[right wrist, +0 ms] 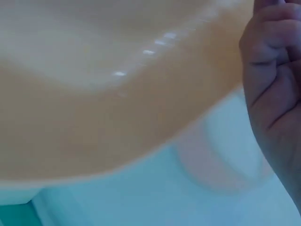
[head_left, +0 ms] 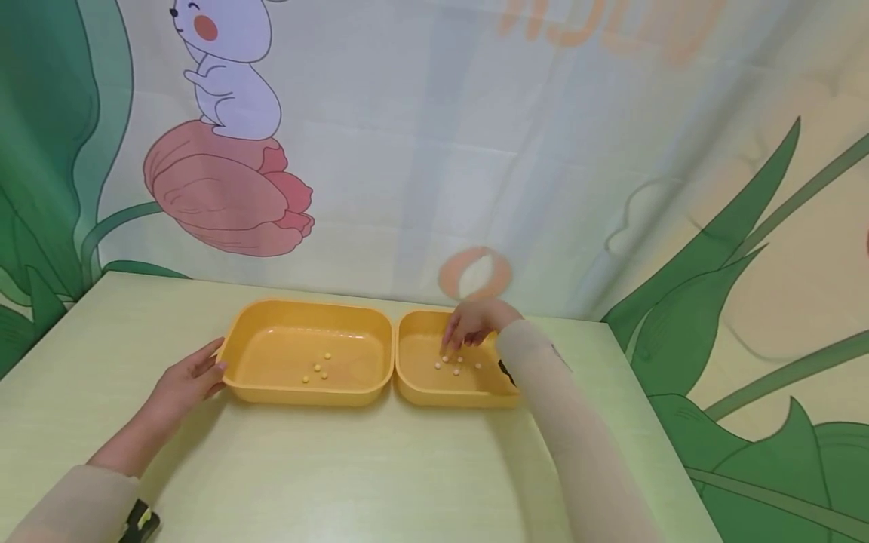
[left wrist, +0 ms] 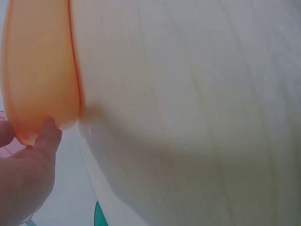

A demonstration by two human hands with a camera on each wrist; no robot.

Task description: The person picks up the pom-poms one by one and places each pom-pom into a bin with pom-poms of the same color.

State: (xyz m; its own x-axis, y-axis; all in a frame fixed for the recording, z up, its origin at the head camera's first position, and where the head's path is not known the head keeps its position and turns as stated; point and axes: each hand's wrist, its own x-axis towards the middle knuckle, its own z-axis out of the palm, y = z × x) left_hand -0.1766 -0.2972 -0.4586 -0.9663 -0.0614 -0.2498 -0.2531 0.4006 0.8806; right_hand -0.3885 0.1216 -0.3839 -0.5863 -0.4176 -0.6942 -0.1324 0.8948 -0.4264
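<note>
Sleeves in pale beige come in from the bottom of the head view, one on each arm, over a light green table (head_left: 380,475). Farther in, the left hand (head_left: 185,381) rests against the outer left wall of the left yellow tray (head_left: 239,332), fingers straight and held close together, touching the rim rather than curling round it; the left wrist view shows a fingertip (left wrist: 47,132) laid on the tray's rounded corner. Inside this tray lie a few small yellow beads (head_left: 317,369), near the middle of its floor. Its right wall touches the right yellow tray (head_left: 407,324), the two standing side by side. Over that second tray the right hand (head_left: 471,326) reaches down, fingers bunched and pointing at a scatter of pale beads (head_left: 453,364) on the floor; whether the fingertips pinch one cannot be told, and the right wrist view is too blurred to settle it. Beyond the trays hangs a printed backdrop (head_left: 475,151) with a white rabbit (head_left: 227,68) on a pink tulip (head_left: 227,192) and green leaves.
</note>
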